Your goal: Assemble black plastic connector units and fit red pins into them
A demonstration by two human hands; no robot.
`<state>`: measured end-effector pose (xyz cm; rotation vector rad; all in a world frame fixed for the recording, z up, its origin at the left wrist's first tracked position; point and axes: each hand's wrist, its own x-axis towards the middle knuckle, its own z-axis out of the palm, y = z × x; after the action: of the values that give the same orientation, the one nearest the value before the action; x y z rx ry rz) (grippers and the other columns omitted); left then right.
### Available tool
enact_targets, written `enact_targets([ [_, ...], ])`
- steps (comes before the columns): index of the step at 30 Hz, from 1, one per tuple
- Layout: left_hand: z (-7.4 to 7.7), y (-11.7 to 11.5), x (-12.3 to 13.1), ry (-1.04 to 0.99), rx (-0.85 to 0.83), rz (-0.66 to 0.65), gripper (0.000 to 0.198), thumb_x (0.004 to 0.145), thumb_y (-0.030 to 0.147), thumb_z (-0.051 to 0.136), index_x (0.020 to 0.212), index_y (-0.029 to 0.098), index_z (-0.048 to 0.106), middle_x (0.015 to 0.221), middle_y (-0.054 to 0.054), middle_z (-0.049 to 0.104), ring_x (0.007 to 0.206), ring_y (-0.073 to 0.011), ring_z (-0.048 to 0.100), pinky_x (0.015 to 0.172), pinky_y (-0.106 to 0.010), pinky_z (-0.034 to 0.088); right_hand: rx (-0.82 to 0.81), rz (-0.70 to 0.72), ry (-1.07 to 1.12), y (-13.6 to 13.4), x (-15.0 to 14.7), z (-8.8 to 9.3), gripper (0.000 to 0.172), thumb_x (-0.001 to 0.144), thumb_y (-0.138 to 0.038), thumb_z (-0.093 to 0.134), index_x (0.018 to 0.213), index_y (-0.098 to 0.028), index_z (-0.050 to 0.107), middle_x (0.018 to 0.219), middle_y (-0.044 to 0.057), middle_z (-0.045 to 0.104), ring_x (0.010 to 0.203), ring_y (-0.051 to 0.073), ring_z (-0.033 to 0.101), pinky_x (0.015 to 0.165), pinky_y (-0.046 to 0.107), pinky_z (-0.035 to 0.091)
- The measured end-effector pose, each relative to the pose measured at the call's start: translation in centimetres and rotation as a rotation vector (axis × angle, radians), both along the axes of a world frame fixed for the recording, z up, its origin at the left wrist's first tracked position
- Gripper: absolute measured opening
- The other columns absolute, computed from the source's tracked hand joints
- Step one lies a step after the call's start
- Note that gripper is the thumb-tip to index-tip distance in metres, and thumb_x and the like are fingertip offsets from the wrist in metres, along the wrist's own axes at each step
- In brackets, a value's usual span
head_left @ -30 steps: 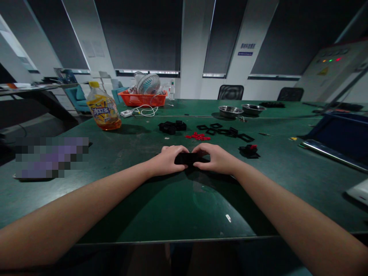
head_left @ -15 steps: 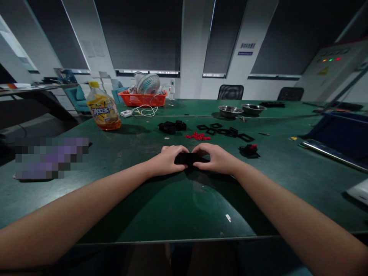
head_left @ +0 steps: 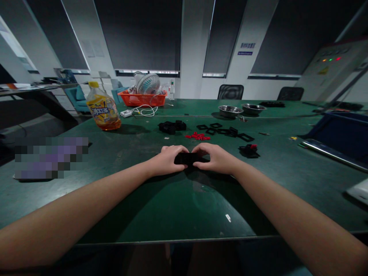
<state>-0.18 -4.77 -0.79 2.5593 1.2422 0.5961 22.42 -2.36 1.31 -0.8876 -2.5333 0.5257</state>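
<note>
Between my two hands is a small black block-like part, low over the green table. My left hand is closed on its left side, thumb in front and fingers behind. Gripping the right side is my right hand, curled the same way. The part's details are too dark to make out. Beyond it lie small red pieces in a loose pile, a cluster of black blocks and several flat black frames. A black piece with a red bit rests to the right.
A drink bottle stands at the back left, near an orange basket holding a fan and a white cable. Two metal bowls sit farther back. On the right is a dark blue bin; a blurred-out flat object lies left.
</note>
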Motion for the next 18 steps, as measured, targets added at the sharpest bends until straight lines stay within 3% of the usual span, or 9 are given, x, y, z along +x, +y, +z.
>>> enact_targets([
  [18, 0.08, -0.07, -0.01, 0.008, -0.002, -0.003, 0.042, 0.080, 0.035, 0.061, 0.118, 0.020, 0.054, 0.120, -0.009, 0.063, 0.114, -0.0282, 0.057, 0.101, -0.045, 0.036, 0.004, 0.004, -0.012, -0.01, 0.05, 0.03, 0.032, 0.076, -0.031, 0.068, 0.104, -0.016, 0.062, 0.102, 0.010, 0.067, 0.091, 0.021, 0.065, 0.084, 0.038, 0.052],
])
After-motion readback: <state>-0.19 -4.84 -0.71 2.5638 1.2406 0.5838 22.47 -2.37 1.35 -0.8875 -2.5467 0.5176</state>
